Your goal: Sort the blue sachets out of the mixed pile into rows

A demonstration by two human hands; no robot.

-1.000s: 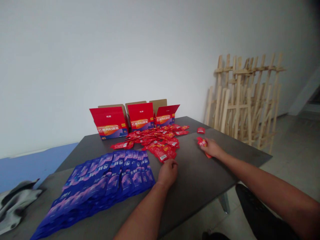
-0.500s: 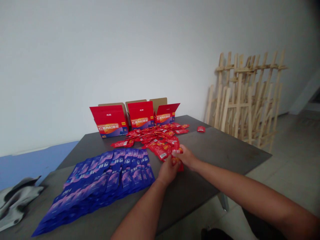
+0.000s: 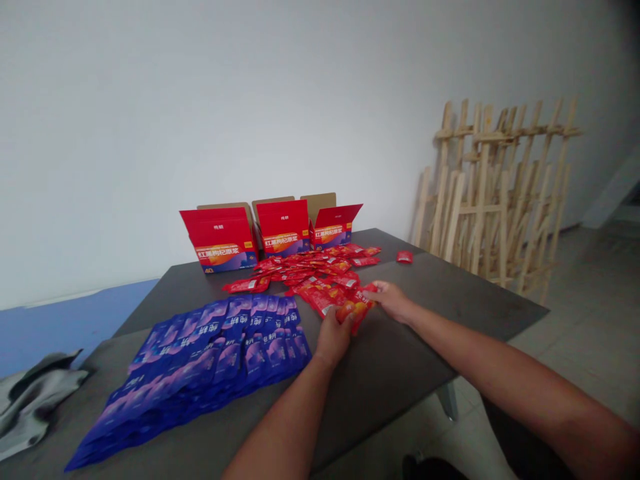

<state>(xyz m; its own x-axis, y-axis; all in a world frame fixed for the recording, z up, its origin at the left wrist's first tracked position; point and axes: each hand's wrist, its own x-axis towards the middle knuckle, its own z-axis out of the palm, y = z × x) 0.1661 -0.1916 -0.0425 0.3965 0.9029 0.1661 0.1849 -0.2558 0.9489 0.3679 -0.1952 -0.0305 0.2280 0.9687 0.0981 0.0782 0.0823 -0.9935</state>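
Note:
Red sachets with an orange print are pinched between my two hands above the dark table. My left hand is closed on their near left edge, with the thumb on top. At their right edge my right hand grips with thumb and fingers. How many sachets are held I cannot tell. Just beyond lies a loose pile of red sachets. Left of my left hand, blue sachets lie overlapping in long rows.
Three red cartons with raised flaps, a left one, a middle one and a right one, stand at the back of the table. One lone red sachet lies at the right. Wooden easels lean against the wall. A grey cloth is at the left.
My hands have moved slightly apart, the right one to the right and up. The held red sachets have turned and now show more of their orange print.

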